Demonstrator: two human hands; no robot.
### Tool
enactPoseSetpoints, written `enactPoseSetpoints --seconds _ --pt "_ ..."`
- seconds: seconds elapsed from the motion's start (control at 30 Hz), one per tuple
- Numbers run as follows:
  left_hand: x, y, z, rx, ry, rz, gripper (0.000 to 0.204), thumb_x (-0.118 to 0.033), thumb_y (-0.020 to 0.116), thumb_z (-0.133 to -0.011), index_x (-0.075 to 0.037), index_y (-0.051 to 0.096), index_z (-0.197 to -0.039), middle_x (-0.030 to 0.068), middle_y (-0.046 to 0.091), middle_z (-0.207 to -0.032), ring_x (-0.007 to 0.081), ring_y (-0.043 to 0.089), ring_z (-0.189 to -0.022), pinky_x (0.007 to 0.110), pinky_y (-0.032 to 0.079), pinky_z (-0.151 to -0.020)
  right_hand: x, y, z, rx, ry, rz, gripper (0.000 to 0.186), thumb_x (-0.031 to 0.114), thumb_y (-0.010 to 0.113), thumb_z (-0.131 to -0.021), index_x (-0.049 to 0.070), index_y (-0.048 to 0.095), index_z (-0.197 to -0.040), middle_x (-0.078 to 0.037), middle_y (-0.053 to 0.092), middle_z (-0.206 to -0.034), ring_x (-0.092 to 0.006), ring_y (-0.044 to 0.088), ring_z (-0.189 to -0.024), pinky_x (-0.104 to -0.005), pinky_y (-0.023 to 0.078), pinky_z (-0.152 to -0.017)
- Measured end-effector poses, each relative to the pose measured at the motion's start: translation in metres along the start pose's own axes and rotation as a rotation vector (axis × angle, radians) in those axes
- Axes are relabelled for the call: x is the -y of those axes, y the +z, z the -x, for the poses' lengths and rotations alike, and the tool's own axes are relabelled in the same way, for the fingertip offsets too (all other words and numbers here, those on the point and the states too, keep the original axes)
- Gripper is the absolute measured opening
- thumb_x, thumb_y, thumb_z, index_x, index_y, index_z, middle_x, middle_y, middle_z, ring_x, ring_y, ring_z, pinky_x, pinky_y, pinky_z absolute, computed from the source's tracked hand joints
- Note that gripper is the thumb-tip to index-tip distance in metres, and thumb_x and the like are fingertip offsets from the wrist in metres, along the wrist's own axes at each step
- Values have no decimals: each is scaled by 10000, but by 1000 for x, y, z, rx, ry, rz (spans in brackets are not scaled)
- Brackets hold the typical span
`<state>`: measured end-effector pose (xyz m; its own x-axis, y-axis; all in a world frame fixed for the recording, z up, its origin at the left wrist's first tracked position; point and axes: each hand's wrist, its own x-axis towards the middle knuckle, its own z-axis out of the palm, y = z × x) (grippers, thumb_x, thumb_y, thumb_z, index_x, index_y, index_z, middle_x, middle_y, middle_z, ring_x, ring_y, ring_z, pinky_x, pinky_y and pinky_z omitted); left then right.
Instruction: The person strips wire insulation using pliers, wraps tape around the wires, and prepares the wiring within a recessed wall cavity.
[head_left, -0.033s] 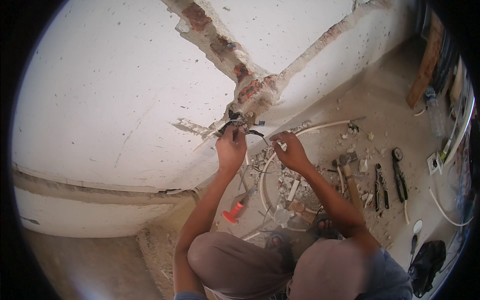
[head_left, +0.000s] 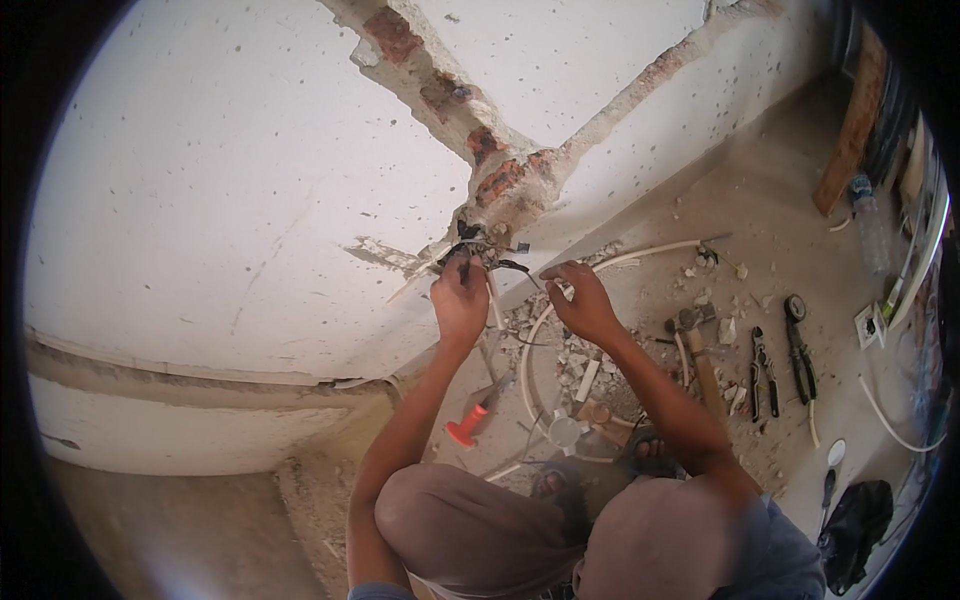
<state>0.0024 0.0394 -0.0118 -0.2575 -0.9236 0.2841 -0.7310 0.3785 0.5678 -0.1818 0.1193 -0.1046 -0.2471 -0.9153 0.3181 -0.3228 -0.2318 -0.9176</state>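
Note:
I crouch before a white plastered wall (head_left: pixel 250 200) with chiselled channels showing red brick (head_left: pixel 500 180). Where the channels meet there is a rough hole (head_left: pixel 478 248) with black wires (head_left: pixel 510 264) sticking out. My left hand (head_left: pixel 458 300) is raised to the hole, fingers closed around the dark wires at its lower edge. My right hand (head_left: pixel 582 300) is just to the right, pinching a thin white wire end (head_left: pixel 553 283) between thumb and fingers. What lies inside the hole is hidden.
On the dusty floor lie an orange-handled chisel (head_left: pixel 468 425), rubble (head_left: pixel 575 350), a looped white conduit (head_left: pixel 640 255), a hammer (head_left: pixel 693 345) and two pliers (head_left: pixel 765 370). A bottle (head_left: pixel 868 220), plank (head_left: pixel 850 120) and black bag (head_left: pixel 850 525) are at right.

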Motion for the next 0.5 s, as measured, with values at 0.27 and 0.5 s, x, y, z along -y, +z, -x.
enactPoseSetpoints --seconds 0.27,0.5 --pt "12 18 15 -65 -520 915 295 -222 596 -1028 30 609 -1181 152 672 -1053 243 683 -937 382 572 -893 13 10 -10 -126 -107 21 271 44 610 -892 38 687 -1152 -174 662 -1120 -382 575 -1081 -467 449 -958" --pt "10 15 22 7 -732 1209 351 -260 504 -1058 -40 527 -1331 117 614 -1235 262 579 -1185 446 461 -1078 18 9 -16 -77 -161 143 332 18 611 -871 26 684 -1195 -170 656 -1152 -378 570 -1114 -468 450 -960"
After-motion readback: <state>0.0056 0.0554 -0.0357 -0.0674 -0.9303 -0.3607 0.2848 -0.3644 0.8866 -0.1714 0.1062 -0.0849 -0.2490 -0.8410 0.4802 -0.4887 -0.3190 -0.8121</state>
